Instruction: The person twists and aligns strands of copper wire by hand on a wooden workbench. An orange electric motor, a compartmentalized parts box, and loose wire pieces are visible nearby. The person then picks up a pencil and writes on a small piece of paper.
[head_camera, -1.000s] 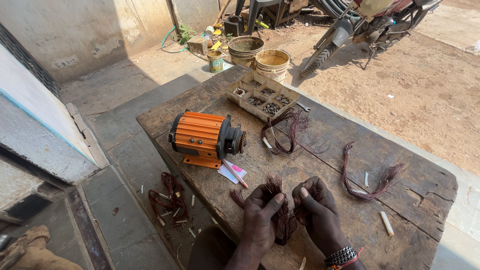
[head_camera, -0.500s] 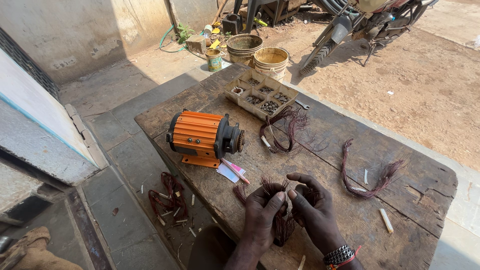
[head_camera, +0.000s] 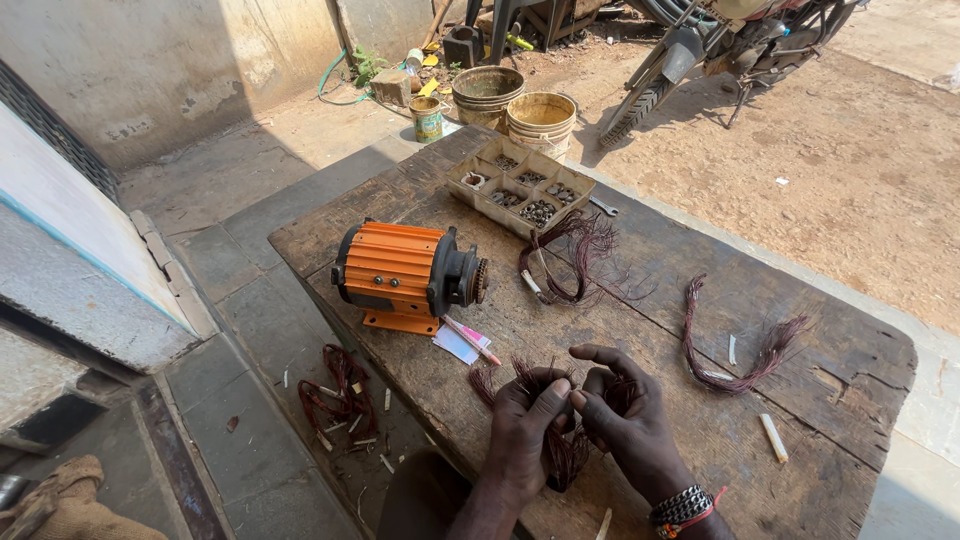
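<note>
Nearest, both hands work one bundle of reddish copper winding wire (head_camera: 568, 455) at the near edge of the worn wooden table (head_camera: 850, 360); the left hand (head_camera: 525, 430) pinches strands between thumb and fingers, closed on the bundle, and the right hand (head_camera: 628, 420) curls round the same wire, its fingers bent about the strands; the likely trouble is that the fine stiff ends prick a fingertip or that the loose strands tangle and kink as they are pulled, since they splay in all directions; part of the bundle hangs close to the table's edge and could slide off onto the paving, where another coil of wire (head_camera: 335, 390) lies already; just beyond the hands lies a small flat packet (head_camera: 458, 343), pale with a pink end, a thin pink stick across it, its print too small to tell; behind it stands the orange motor housing (head_camera: 400, 275); farther off sit a compartmented tray (head_camera: 520, 185) of small parts, two more wire hanks (head_camera: 570, 260), and two round buckets (head_camera: 515, 105) on the ground
</note>
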